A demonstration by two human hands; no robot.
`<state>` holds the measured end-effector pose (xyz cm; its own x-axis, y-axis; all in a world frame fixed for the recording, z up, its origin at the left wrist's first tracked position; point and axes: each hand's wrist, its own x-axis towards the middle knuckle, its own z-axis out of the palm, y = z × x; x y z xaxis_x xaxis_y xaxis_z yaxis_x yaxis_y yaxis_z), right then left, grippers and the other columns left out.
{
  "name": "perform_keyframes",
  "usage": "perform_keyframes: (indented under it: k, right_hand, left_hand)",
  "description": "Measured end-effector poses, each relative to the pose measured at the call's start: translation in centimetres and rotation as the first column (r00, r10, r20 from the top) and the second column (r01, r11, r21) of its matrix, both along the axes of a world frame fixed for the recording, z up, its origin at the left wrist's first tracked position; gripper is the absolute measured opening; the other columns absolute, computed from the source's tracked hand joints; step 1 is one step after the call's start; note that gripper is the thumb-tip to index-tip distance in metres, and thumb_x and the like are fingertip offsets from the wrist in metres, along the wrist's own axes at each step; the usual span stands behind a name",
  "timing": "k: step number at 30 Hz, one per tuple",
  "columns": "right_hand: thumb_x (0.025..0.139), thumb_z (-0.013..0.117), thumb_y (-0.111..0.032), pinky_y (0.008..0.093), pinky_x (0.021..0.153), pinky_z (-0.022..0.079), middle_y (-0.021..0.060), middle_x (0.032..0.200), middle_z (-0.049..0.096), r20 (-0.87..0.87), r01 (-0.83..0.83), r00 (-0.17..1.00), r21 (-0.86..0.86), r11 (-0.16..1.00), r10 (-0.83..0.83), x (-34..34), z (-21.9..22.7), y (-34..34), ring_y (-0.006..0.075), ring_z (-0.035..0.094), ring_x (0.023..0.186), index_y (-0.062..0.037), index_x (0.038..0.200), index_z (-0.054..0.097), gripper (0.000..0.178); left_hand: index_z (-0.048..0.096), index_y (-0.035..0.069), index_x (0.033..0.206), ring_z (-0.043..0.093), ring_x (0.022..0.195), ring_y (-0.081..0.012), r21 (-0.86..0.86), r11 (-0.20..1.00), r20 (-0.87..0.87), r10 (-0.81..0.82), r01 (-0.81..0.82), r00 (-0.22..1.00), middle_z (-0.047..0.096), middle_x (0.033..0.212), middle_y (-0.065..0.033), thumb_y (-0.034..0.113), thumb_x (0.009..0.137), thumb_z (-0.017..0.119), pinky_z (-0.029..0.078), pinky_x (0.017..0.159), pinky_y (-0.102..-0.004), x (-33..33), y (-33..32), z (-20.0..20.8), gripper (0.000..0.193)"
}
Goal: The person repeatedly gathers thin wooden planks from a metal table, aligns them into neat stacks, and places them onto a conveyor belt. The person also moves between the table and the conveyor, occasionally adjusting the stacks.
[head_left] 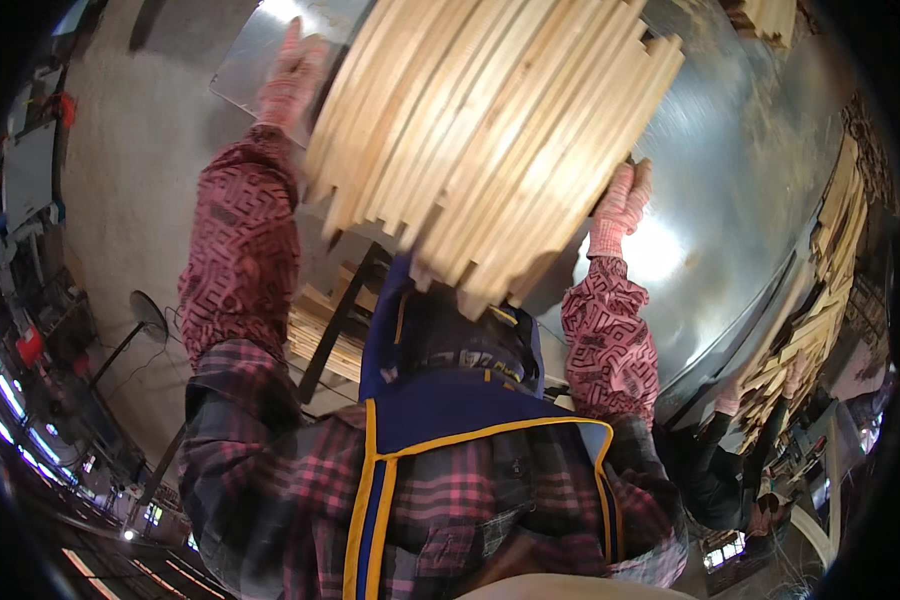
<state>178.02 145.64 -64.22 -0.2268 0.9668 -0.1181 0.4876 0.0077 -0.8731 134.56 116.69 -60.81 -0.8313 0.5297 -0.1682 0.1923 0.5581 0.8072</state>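
A wide bundle of pale wooden strips [480, 130] lies side by side in front of me, its near ends uneven. My left hand [292, 80], in a pink striped glove and slightly blurred, is just off the bundle's left side with its fingers stretched out. On the opposite side, my right hand [622, 205] lies along the outermost strips, fingers extended and open; whether it presses on them I cannot tell. Patterned red sleeves cover both my forearms.
A shiny metal tabletop [710, 190] spreads to the right of the bundle. Beyond its edge is a heap of wooden strips [820, 290], with another person's gloved hand [730, 400] near it. More strips [325, 335] lie lower, beside a dark metal bar [340, 325].
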Motion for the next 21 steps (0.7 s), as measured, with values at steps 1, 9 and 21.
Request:
perform_keyframes:
  k: [1, 9, 21]
  right_hand:
    - [0.101, 0.054, -0.03, 0.0258, 0.086, 0.047, 0.0124, 0.12, 0.061, -0.075, 0.054, 0.995, -0.131, 0.99, -0.064, -0.9, 0.5, 0.5, 0.0173, 0.058, 0.104, -0.0009, 0.138, 0.049, 0.047]
    - [0.1, 0.055, -0.036, 0.0374, 0.103, 0.04, 0.0125, 0.135, 0.05, -0.304, 0.106, 0.914, -0.46, 0.882, -0.269, -3.6, 5.2, -1.6, 0.0227, 0.051, 0.12, -0.0022, 0.146, 0.035, 0.06]
    - [0.075, 0.078, -0.054, 0.0512, 0.079, 0.062, 0.0306, 0.12, 0.056, -0.573, -0.317, 0.774, -0.72, 0.617, -0.271, 7.5, 10.5, -7.5, 0.042, 0.067, 0.097, 0.0063, 0.145, 0.03, 0.104]
  left_hand:
    - [0.032, 0.013, 0.154, 0.054, 0.124, -0.0304, -0.013, 1.0, -0.021, 0.004, -0.005, 1.0, 0.052, 0.142, -0.0096, 0.036, 0.095, 0.059, 0.041, 0.105, -0.0383, -0.1, 1.8, 0.8, 0.069]
    - [0.03, 0.01, 0.153, 0.056, 0.116, -0.0248, 0.355, 0.865, 0.592, 0.085, -0.355, 0.801, 0.056, 0.132, -0.0131, 0.032, 0.096, 0.059, 0.04, 0.106, -0.0336, 4.9, 4.7, -2.8, 0.068]
    - [0.017, 0.009, 0.159, 0.052, 0.117, -0.012, 0.44, 0.872, 0.867, -0.351, -0.212, 0.354, 0.054, 0.138, -0.0076, 0.034, 0.081, 0.075, 0.041, 0.101, -0.0255, 18.7, -3.0, -0.9, 0.1]
